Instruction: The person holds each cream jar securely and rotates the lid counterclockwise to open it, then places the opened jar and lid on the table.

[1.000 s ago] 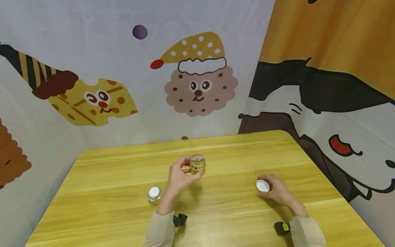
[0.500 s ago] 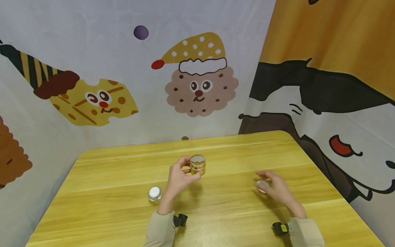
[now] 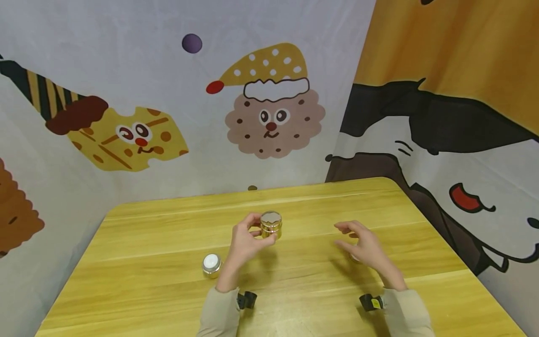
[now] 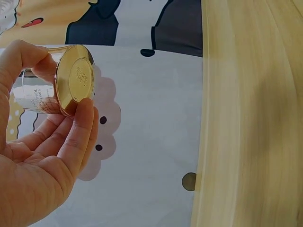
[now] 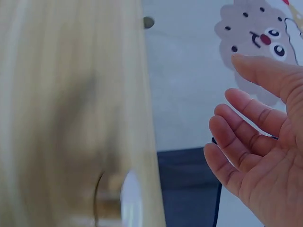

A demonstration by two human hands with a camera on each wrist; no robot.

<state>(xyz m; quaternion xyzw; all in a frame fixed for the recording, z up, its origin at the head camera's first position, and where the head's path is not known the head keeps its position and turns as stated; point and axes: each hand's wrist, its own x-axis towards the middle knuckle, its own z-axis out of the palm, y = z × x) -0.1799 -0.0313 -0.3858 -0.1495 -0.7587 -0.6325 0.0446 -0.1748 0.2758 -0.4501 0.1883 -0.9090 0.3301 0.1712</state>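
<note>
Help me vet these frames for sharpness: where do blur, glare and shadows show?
Right wrist view: the white-topped jar and table are blurred, the right hand clearer; head view: bright glints on the gold jar in the left hand, soft shadows below both hands; left wrist view: one broad, soft-edged shadow across the table.

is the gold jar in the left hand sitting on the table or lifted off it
Lifted off: the left wrist view shows the base of the jar facing the table, with a gap between.
</note>
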